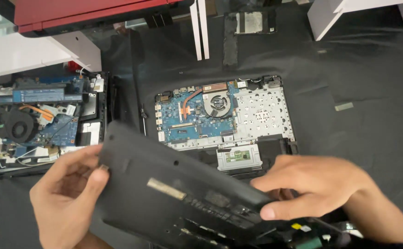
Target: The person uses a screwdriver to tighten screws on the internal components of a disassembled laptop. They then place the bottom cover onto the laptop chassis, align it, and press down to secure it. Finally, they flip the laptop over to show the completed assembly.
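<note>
Holding black bottom cover (178, 193) tilted over opened laptop (224, 120); left hand (67, 193) and right hand (312, 184) fingers pinching its edges. Risk: a slip drops the cover onto the exposed blue board.

Even, soft daylight; near things smeared, far things sharper.

Light is brightest at the upper left, where white surfaces wash out, and the black cloth on the tabletop (372, 92) soaks it up without glare. The left hand (67, 198), right hand (321, 184) and the dark laptop base cover (173, 193) show motion blur, while the open laptop's circuit board (197, 115) reads fairly crisp. Shadows are faint.
</note>
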